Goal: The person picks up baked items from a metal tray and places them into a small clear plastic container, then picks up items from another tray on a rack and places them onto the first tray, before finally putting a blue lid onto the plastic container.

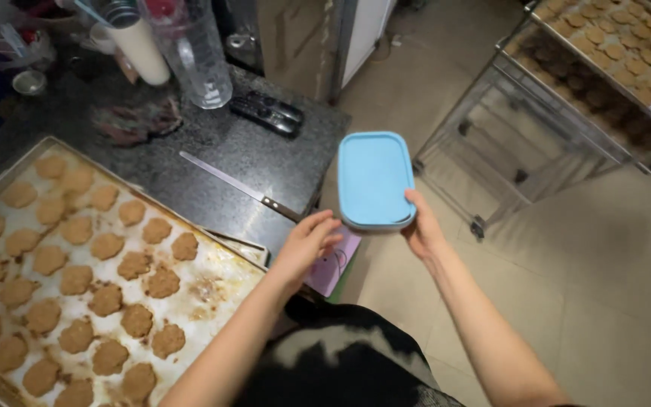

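My right hand (pixel 422 230) grips the near edge of a light blue rectangular container (pixel 374 177) with rounded corners, held out past the counter's corner over the floor. My left hand (pixel 307 243) hovers open just left of the container, fingers spread and close to its near left corner, not clearly touching it. Under my left hand a purple flat thing (pixel 333 265) pokes out below the counter edge.
A large baking tray (pixel 212 260) full of brown cookies lies on the dark stone counter (pixel 205 143). A long knife (pixel 239 186), a black remote (pixel 267 113), a clear bottle (pixel 190 53) and a cloth (pixel 136 120) lie beyond it. A metal rack (pixel 559 90) with cookie trays stands at right.
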